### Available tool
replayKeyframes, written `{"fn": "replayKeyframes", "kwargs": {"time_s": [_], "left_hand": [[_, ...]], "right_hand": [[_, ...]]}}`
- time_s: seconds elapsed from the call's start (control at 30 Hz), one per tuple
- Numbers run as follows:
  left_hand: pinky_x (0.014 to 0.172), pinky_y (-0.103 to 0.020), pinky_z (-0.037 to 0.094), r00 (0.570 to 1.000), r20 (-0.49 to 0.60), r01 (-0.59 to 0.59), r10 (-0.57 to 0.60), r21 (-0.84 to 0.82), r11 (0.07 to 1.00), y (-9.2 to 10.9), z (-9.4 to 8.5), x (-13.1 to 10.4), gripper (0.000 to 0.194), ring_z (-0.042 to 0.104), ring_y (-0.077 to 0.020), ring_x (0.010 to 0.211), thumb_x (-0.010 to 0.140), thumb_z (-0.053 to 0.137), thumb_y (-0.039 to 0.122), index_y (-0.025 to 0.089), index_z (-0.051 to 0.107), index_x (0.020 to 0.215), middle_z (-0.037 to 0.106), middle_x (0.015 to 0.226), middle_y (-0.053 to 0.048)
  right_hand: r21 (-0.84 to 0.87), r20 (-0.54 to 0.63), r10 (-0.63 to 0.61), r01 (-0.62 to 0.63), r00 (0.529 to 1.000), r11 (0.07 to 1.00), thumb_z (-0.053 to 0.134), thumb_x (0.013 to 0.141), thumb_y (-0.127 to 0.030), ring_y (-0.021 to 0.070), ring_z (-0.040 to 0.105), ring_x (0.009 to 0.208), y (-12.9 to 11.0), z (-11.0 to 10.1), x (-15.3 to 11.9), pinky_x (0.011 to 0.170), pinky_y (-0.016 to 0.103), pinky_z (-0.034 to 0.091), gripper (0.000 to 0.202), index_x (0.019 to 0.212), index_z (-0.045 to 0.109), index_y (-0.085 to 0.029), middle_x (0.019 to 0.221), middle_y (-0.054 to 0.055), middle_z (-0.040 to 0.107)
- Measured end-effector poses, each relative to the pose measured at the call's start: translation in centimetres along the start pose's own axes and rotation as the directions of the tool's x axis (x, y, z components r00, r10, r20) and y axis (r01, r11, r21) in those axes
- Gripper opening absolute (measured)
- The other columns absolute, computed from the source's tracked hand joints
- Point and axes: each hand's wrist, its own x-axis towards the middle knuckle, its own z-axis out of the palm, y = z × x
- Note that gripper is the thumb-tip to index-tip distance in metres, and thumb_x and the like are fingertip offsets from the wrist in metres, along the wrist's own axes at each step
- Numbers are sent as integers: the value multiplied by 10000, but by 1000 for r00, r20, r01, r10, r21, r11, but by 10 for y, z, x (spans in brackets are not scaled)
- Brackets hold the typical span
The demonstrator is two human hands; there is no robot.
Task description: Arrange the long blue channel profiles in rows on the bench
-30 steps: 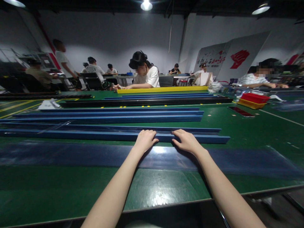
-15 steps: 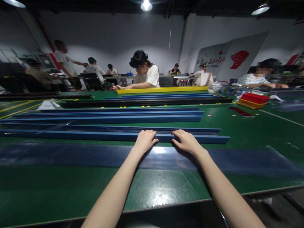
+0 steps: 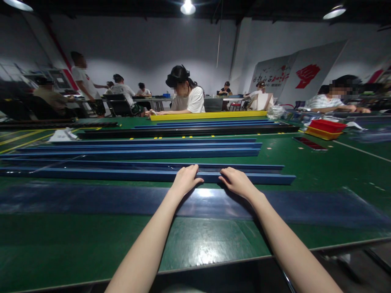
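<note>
A long blue channel strip [image 3: 269,179] with raised walls lies crosswise on the green table in front of me. My left hand [image 3: 185,180] grips its near wall, fingers curled over the top and thumb on the front face. A short gap to the right, my right hand [image 3: 236,181] holds the same wall in a similar way; its fingertips are partly hidden inside the channel. Clear film [image 3: 65,162] shows along the channel's left part. Under my wrists, nearer to me, a wide transparent plastic strip [image 3: 122,199] lies flat.
More blue strips [image 3: 195,154] and a black strip [image 3: 195,132] lie parallel beyond. A yellow strip [image 3: 210,116] is before a co-worker [image 3: 195,99] opposite. At right are a phone [image 3: 310,143] and red and yellow trays [image 3: 326,128]. The table's near edge [image 3: 214,265] is close.
My right hand has shifted slightly left along the channel wall, and its fingers are more curled. My left hand is almost in place. The film at the left has shifted a little.
</note>
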Motion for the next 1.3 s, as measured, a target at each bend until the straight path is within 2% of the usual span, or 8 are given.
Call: {"fn": "replayKeyframes", "kwargs": {"time_s": [0.5,0.87,1.1,1.3], "left_hand": [[660,-262,404,1000,-5,22,-22,-64,998,-4,4,1,282,601,-198,832,725,632,428,194,502,813,636,887,-36],[713,-293,407,1000,3,0,0,15,1000,-2,1,0,275,594,-220,864,770,576,444,181,516,825,637,910,-64],[753,-313,393,1000,-2,5,-5,47,999,-1,3,-1,283,580,-229,911,784,556,447,182,520,876,631,953,-73],[754,-318,387,1000,-6,-2,3,74,997,0,3,-2,289,578,-232,919,790,547,449,179,519,891,634,958,-72]], "right_hand": [[-7,1,17,-17,1000,1000,401,888,-278,157,546,776,0,0,0,635,231,328,188,873,558,-175,854,64,606],[-6,10,25,-25,1000,1000,408,888,-280,157,544,758,0,0,0,622,236,322,184,864,559,-179,837,59,601],[-9,-78,-47,46,996,999,404,894,-326,176,522,843,-7,3,2,702,257,341,218,891,562,-178,876,70,596],[-34,-113,-66,63,991,997,416,889,-295,171,519,804,-6,3,5,682,259,322,223,812,587,-175,818,59,609]]}}
